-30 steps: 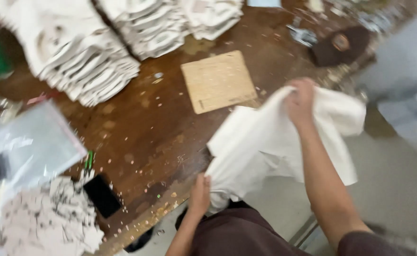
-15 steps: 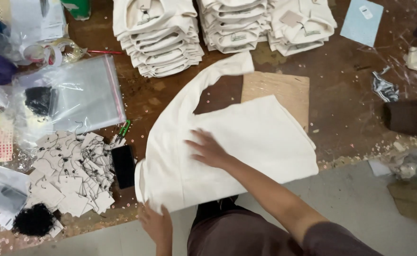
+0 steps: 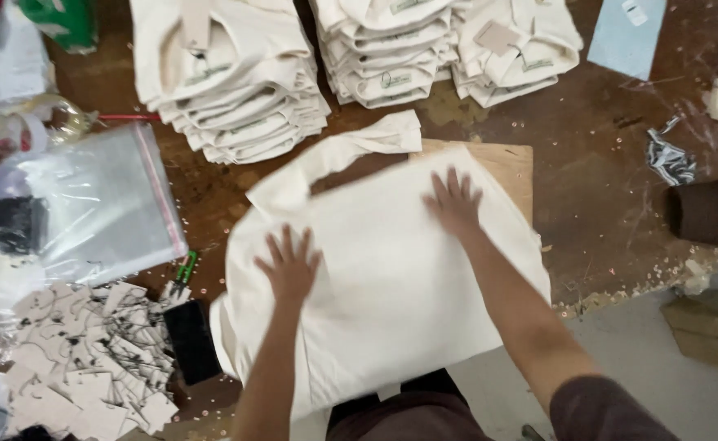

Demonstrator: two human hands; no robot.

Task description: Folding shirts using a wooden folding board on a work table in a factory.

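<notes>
Flat on the wooden table (image 3: 604, 155), a cream cloth bag (image 3: 391, 278) lies spread out, its handle loop (image 3: 334, 159) reaching toward the far stacks. Left hand (image 3: 291, 268) open, fingers splayed, palm down on the bag's left half. Right hand (image 3: 454, 202) likewise open and pressed flat near the bag's upper right, above a brown cardboard sheet (image 3: 510, 163) that shows from under the cloth. Near edge of the bag hangs over the table's front. Beyond it: three piles of folded cream bags (image 3: 236, 98). To the left, a clear zip pouch (image 3: 102, 204), a heap of paper tags (image 3: 89, 359), a black phone (image 3: 191, 341) just beside the bag's left edge, green snips (image 3: 183, 273). Light-blue card (image 3: 626, 37) at far right.
</notes>
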